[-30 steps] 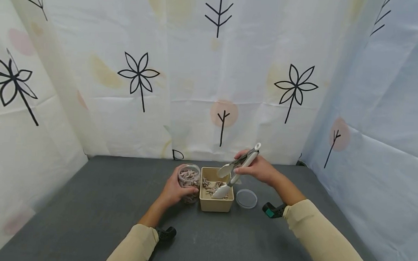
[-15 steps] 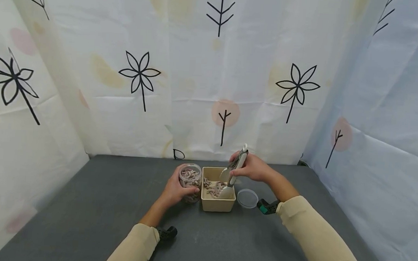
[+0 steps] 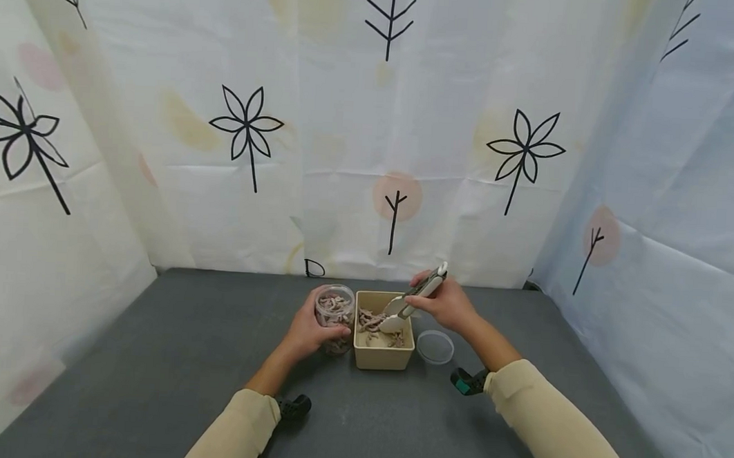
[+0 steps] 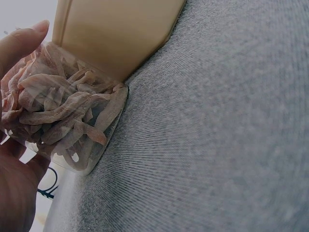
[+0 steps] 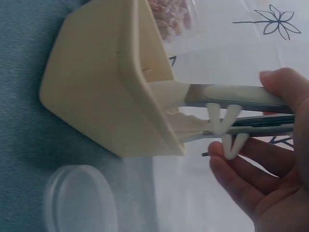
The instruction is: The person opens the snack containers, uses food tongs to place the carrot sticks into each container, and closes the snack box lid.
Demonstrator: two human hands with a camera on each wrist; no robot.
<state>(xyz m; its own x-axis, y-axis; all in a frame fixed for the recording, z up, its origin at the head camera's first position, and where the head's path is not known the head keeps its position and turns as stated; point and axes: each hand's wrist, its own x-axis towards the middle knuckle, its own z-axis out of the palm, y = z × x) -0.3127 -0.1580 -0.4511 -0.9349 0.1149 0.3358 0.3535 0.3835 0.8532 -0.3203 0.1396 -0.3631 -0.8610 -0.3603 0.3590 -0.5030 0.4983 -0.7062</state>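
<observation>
In the head view my left hand (image 3: 307, 333) grips a clear plastic jar (image 3: 335, 307) filled with pale pinkish-grey strips. The left wrist view shows these strips (image 4: 67, 111) through the jar wall, the jar standing beside the beige bin (image 4: 111, 34). My right hand (image 3: 453, 307) holds white-tipped kitchen tongs (image 3: 427, 293), thumb on one arm and fingers on the other. Their heads reach down into the beige bin, where more strips (image 3: 371, 319) lie loose. In the right wrist view the tong heads (image 5: 166, 94) are partly hidden by the bin's rim.
A round clear lid (image 3: 435, 347) lies on the dark grey table (image 3: 344, 421), right of the bin. White patterned cloth (image 3: 334, 144) hangs behind the table and along both sides.
The tongs' heads first moved right inside the bin and narrowed, then swung left and back with the handles tilting right. Strips there have shifted. The left hand stays on the jar.
</observation>
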